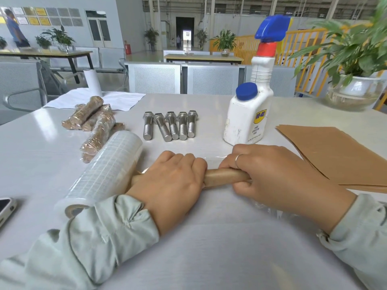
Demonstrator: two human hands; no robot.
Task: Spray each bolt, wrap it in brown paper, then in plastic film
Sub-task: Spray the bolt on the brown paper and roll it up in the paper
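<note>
Both sleeves, pale grey-green, fill the bottom of the shot, and just past them the two hands are clamped on one paper-wrapped bolt (225, 177) lying crosswise on the desk (230, 237). Left hand (170, 181) is curled over its left end, right hand (278, 174) grips the right end, ring on one finger. Only the brown middle stretch shows between them. Looks like a clear sheet of plastic film (211, 159) is spread under it, you can see a shiny edge just behind the knuckles.

Right beside the left hand sits the film roll (106, 174), lying on its side and touching the sleeve. Behind that, a pile of finished bundles (96, 124), brown paper under film. Five bare bolts (170, 125) are lined up in a row mid-desk, heads pointing away. To their right, a white WD-40 spray bottle (250, 109) stands upright with a blue trigger. Brown paper sheets (335, 151) are stacked on the right side, near the right hand. Phone (5, 208) peeks in at the left edge.
</note>
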